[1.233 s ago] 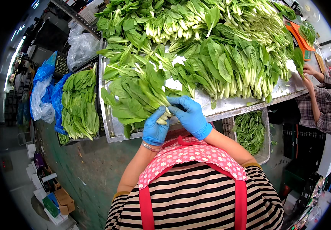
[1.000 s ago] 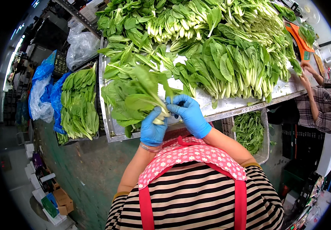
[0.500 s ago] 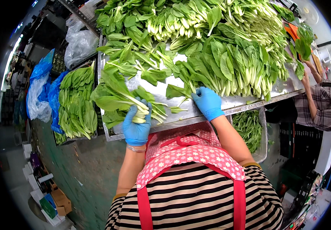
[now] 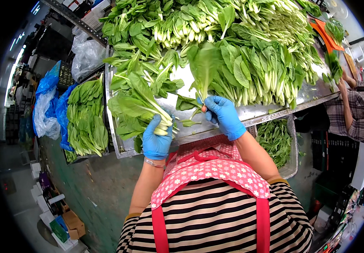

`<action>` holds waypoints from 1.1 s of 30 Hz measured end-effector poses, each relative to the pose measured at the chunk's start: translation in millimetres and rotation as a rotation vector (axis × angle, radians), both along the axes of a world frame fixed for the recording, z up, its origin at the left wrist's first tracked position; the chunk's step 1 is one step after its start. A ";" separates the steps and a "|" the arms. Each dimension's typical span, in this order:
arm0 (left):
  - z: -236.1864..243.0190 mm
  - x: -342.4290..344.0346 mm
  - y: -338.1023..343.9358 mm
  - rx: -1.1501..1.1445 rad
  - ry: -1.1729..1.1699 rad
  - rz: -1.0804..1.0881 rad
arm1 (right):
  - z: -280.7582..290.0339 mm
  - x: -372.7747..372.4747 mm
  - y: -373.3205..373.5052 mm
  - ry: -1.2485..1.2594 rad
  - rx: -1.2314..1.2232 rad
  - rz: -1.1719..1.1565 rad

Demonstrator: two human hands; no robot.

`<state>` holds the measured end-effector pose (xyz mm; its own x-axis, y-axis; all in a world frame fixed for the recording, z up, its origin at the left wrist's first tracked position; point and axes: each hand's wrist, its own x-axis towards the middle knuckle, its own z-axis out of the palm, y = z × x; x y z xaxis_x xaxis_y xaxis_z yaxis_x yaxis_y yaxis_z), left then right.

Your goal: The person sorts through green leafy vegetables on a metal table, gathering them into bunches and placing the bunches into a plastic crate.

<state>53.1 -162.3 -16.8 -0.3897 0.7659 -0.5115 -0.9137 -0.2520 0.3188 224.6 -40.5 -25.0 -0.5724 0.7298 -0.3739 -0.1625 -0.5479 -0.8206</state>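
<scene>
- Two hands in blue gloves, both over the front part of the metal table (image 4: 274, 110).
- Left hand (image 4: 156, 137): closed around a bunch of greens (image 4: 137, 105) by the pale stems, leaves pointing up-left.
- Right hand (image 4: 224, 114): pinching a single leaf (image 4: 204, 65) by its stalk, held upright.
- Heap of greens (image 4: 249, 46): covers the table behind.
- Crate of greens (image 4: 85, 116): left of the table.
- Another person's arm (image 4: 347, 105): far right.

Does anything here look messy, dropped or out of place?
Only small things: a few loose leaves lie apart on the bare metal table between the left hand and right hand. Otherwise nothing stands out.
</scene>
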 end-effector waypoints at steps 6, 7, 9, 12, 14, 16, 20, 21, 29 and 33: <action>3.5 11.2 8.8 -0.034 0.063 0.001 | 11.5 -15.0 -16.8 0.050 0.040 -0.018; 5.9 14.1 11.2 -0.072 0.064 0.010 | 14.0 -17.9 -20.2 0.043 0.091 -0.036; -6.6 13.3 13.3 -0.027 0.067 -0.019 | 24.4 -23.5 -27.1 0.063 0.111 -0.067; -13.3 17.4 15.7 0.010 0.064 -0.052 | 23.1 -36.2 -38.0 0.074 0.229 -0.083; -18.3 17.2 14.5 0.042 0.098 -0.096 | 19.1 -42.3 -42.0 0.141 0.192 -0.077; -23.3 13.9 10.2 0.127 0.091 -0.165 | 21.0 -44.6 -44.6 0.141 0.192 -0.034; -6.0 15.1 8.5 0.134 0.048 -0.221 | 16.5 -43.7 -43.0 0.020 0.234 0.076; 1.3 16.6 8.6 0.083 0.036 -0.212 | 18.6 -44.3 -43.1 -0.002 0.250 0.085; -34.1 3.3 -6.2 0.176 0.225 -0.248 | 14.0 -43.2 -44.3 -0.099 0.665 0.049; -9.2 16.0 0.8 -0.009 0.216 -0.158 | 16.2 -39.1 -46.6 -0.207 0.980 0.035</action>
